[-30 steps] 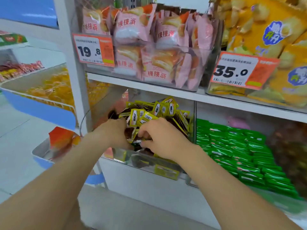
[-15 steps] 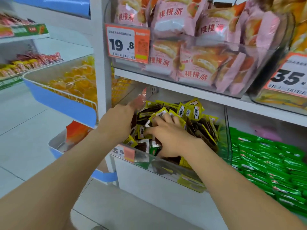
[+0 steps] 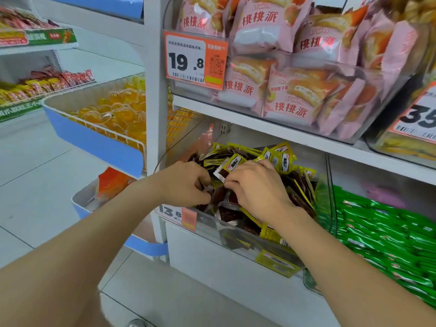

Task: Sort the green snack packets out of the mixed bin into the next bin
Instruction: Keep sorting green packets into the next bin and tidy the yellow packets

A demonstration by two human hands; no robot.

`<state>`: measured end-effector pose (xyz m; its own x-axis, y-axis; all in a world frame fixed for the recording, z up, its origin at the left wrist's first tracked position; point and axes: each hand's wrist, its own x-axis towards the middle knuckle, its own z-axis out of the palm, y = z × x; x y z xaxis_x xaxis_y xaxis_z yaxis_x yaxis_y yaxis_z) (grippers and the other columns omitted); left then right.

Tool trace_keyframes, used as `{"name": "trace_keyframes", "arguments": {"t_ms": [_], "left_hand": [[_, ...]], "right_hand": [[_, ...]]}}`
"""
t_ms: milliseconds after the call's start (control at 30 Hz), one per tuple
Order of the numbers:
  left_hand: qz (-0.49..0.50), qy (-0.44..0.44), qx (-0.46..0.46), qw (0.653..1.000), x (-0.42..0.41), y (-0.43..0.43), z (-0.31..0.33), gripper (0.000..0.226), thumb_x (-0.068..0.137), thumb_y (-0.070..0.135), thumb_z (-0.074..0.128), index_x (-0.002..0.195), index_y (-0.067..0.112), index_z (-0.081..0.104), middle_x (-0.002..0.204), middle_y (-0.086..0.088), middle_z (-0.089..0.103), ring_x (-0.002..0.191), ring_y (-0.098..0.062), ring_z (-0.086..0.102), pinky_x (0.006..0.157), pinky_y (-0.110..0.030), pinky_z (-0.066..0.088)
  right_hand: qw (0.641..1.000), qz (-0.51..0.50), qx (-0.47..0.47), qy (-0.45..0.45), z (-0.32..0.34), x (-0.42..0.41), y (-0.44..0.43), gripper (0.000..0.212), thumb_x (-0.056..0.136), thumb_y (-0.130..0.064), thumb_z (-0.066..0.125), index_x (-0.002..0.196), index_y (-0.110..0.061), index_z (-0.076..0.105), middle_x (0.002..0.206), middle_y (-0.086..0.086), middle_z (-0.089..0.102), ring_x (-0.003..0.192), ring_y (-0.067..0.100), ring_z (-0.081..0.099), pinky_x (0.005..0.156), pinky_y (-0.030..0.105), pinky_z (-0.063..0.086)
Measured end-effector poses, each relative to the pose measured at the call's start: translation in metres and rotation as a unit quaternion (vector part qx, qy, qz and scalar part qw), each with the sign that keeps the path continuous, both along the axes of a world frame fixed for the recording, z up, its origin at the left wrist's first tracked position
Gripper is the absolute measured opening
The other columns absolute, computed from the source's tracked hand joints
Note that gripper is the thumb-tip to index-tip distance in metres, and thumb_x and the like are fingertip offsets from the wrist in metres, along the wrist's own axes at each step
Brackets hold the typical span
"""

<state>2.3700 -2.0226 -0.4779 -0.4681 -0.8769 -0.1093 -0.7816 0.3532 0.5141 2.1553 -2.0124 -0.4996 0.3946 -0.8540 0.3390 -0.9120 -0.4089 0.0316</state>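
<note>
Right fingers (image 3: 238, 172) pinching yellow packet (image 3: 232, 162), left fingers (image 3: 200, 182) curled (grasp unclear), green packets (image 3: 377, 230) well apart

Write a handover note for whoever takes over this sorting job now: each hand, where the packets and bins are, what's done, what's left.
Left hand: fingers curled among the packets in the mixed bin; what it holds is unclear.
Right hand: also in the pile, fingertips at a brown packet; hold unclear.
Green packets fill the next bin, to the right.
Done: unknown; neither hand shows a green one.
Left: search the pile for green ones, move them right.
</note>
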Motion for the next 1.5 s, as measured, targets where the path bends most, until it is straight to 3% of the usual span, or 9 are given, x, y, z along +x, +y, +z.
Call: {"name": "trace_keyframes", "arguments": {"t_ms": [233, 400, 567, 833, 1033, 1167, 1233, 1333, 1500], "left_hand": [[-0.009, 0.01, -0.021, 1.0, -0.001, 0.001, 0.0, 0.021, 0.079, 0.019, 0.082, 0.085, 0.018, 0.061, 0.077, 0.0, 0.075, 0.073, -0.015, 0.072, 0.066, -0.034, 0.059], [0.042, -0.021, -0.11, 0.993, 0.009, -0.011, -0.005, 0.023, 0.084, 0.003, 0.07, 0.089, 0.025, 0.076, 0.078, 0.011, 0.076, 0.079, -0.007, 0.072, 0.079, -0.033, 0.06], [-0.044, -0.02, -0.039, 0.998, -0.004, -0.005, -0.008, 0.044, 0.084, 0.017, 0.079, 0.122, 0.031, 0.063, 0.095, 0.009, 0.078, 0.075, 0.011, 0.063, 0.065, -0.007, 0.044], [-0.034, -0.004, -0.103, 0.994, -0.016, 0.0, 0.0, 0.04, 0.103, 0.013, 0.05, 0.135, 0.03, 0.067, 0.091, 0.009, 0.068, 0.085, -0.014, 0.07, 0.083, -0.033, 0.057], [0.058, 0.011, -0.072, 0.996, -0.003, -0.004, 0.003, 0.033, 0.093, 0.025, 0.047, 0.081, 0.015, 0.076, 0.071, -0.002, 0.067, 0.054, -0.011, 0.052, 0.06, -0.027, 0.053], [0.081, 0.008, -0.079, 0.994, 0.0, -0.001, 0.002, 0.035, 0.086, 0.046, 0.062, 0.071, 0.017, 0.074, 0.062, 0.0, 0.06, 0.056, -0.009, 0.049, 0.055, -0.029, 0.045], [0.055, -0.025, -0.111, 0.992, 0.004, 0.0, 0.004, 0.016, 0.086, 0.034, 0.078, 0.101, 0.028, 0.08, 0.088, 0.013, 0.066, 0.079, -0.006, 0.061, 0.066, -0.023, 0.044], [0.052, 0.008, -0.094, 0.994, 0.01, -0.004, 0.0, 0.052, 0.084, 0.023, 0.084, 0.132, 0.023, 0.064, 0.122, 0.006, 0.065, 0.109, -0.014, 0.063, 0.082, -0.026, 0.046], [-0.024, 0.005, -0.056, 0.998, 0.003, -0.002, -0.006, 0.023, 0.085, 0.024, 0.084, 0.106, 0.031, 0.077, 0.103, 0.019, 0.069, 0.088, 0.003, 0.062, 0.08, -0.023, 0.051]], "right_hand": [[0.999, -0.031, 0.001, -0.037, 0.01, 0.002, 0.003, 0.019, 0.104, -0.032, 0.053, 0.099, -0.026, 0.071, 0.099, -0.009, 0.069, 0.09, 0.019, 0.066, 0.095, 0.039, 0.047], [0.993, -0.032, 0.016, -0.113, 0.024, -0.012, 0.008, 0.03, 0.089, -0.006, 0.058, 0.094, -0.029, 0.039, 0.08, 0.004, 0.066, 0.068, 0.033, 0.063, 0.055, 0.038, 0.05], [0.998, -0.012, 0.062, -0.013, 0.018, -0.017, 0.015, 0.033, 0.085, -0.004, 0.055, 0.076, -0.029, 0.035, 0.07, -0.003, 0.06, 0.071, 0.03, 0.062, 0.06, 0.042, 0.054], [0.99, -0.019, 0.129, -0.057, 0.022, -0.015, 0.023, 0.031, 0.089, -0.048, 0.06, 0.115, -0.032, 0.063, 0.104, -0.012, 0.065, 0.107, 0.016, 0.057, 0.097, 0.042, 0.046], [0.987, -0.04, 0.148, 0.056, 0.012, -0.002, 0.025, 0.074, 0.066, -0.092, 0.057, 0.118, -0.04, 0.063, 0.11, -0.007, 0.045, 0.118, 0.021, 0.039, 0.101, 0.044, 0.031], [0.985, -0.035, 0.159, 0.05, 0.012, 0.006, 0.019, 0.053, 0.069, -0.073, 0.079, 0.111, -0.044, 0.067, 0.111, -0.006, 0.041, 0.12, 0.023, 0.035, 0.103, 0.047, 0.028], [0.985, -0.049, 0.164, 0.02, 0.012, 0.005, 0.017, 0.035, 0.074, -0.062, 0.081, 0.101, -0.042, 0.072, 0.112, -0.007, 0.042, 0.121, 0.022, 0.034, 0.104, 0.047, 0.026], [0.986, -0.067, 0.15, 0.029, 0.007, 0.004, 0.018, 0.036, 0.081, -0.056, 0.077, 0.111, -0.039, 0.067, 0.12, -0.005, 0.043, 0.125, 0.024, 0.034, 0.105, 0.048, 0.025], [0.987, -0.032, 0.157, 0.022, 0.002, 0.01, 0.017, 0.036, 0.09, -0.052, 0.072, 0.125, -0.051, 0.063, 0.118, -0.005, 0.039, 0.125, 0.025, 0.029, 0.102, 0.049, 0.021]]}}
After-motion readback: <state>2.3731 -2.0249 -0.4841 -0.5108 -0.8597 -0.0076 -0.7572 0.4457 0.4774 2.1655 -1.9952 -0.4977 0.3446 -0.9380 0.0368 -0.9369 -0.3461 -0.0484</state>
